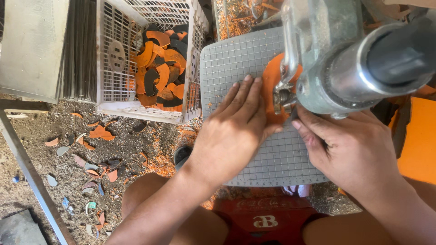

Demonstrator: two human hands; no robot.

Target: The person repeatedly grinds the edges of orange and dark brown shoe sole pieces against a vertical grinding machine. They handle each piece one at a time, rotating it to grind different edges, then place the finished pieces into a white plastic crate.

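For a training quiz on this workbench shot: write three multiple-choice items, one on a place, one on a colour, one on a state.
1. Where does the white plastic crate stand?
A. On the gridded mat
B. On the ground, left of the mat
C. On the machine

2. What colour is the flat sheet under the machine head?
A. Orange
B. Blue
C. Green

3. How does the left hand lie?
A. Clenched in a fist
B. Lifted clear of the mat
C. Flat, fingers pressing on the gridded mat and the sheet's edge

Answers: 1 B, the crate sits on the littered ground beside the mat. 2 A, the sheet is plainly orange. 3 C, the fingers lie spread flat, tips at the sheet.
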